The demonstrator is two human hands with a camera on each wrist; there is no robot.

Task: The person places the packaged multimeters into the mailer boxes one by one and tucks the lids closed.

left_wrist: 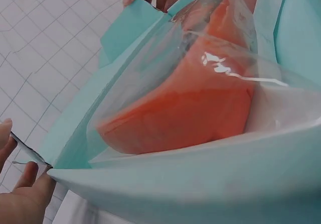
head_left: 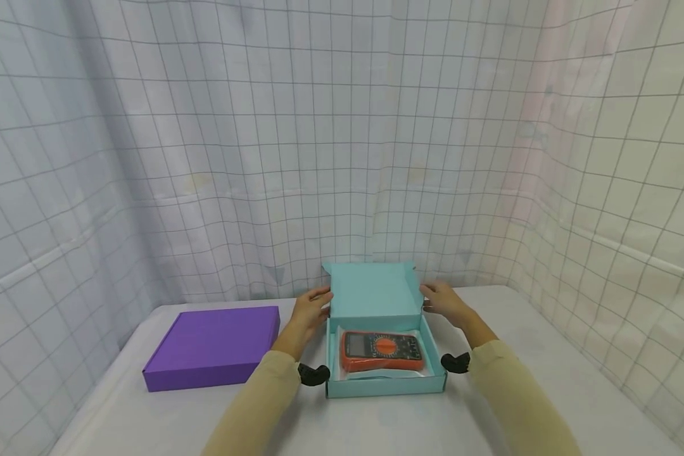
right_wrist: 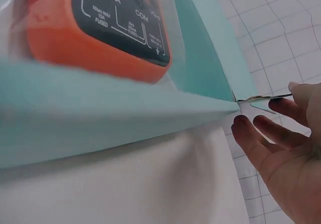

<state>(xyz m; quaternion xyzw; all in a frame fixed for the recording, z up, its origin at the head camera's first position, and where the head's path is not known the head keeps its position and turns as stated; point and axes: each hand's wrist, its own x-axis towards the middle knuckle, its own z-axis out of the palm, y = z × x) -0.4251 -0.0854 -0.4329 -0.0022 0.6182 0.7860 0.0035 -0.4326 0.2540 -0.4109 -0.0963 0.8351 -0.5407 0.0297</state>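
Note:
A light teal cardboard box (head_left: 387, 387) stands with its lid (head_left: 374, 289) raised at the back. Inside lies an orange and black multimeter (head_left: 356, 363) with a round orange dial, wrapped in clear plastic (left_wrist: 220, 66). At the lid's left edge, my left hand (head_left: 309, 313) pinches a side flap (left_wrist: 27, 151) between fingers and thumb. On the opposite edge my right hand (head_left: 446, 303) holds the other side flap (right_wrist: 266, 99) by thumb and forefinger, its remaining fingers spread below.
To the left of the teal box a closed purple box (head_left: 216, 339) lies flat on the white tabletop (head_left: 387, 424). Behind the table and along both sides hangs white cloth (head_left: 342, 158) with a grid pattern.

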